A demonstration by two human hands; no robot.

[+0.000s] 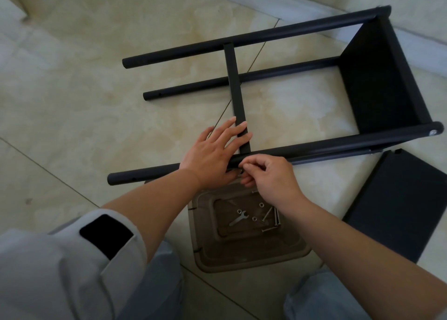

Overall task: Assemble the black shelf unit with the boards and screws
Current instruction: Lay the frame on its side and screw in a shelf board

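Note:
The black shelf unit [290, 36] lies on its side on the tiled floor, several round posts joined to a black end board [377, 77] at the right. A narrow black board [235, 89] stands edge-up between the far and near posts. My left hand [217, 155] lies with straight fingers against that board's near end, the thumb under the near post [338, 144]. My right hand [268, 174] pinches something small, apparently a screw, at the post where the board meets it; the piece is hidden by my fingers.
A brown plastic stool [254, 254] stands between my knees, holding a small wrench [238, 218], nuts and several screws [274, 219]. A loose black shelf board [399, 203] lies flat at the right. A wall base runs along the top right.

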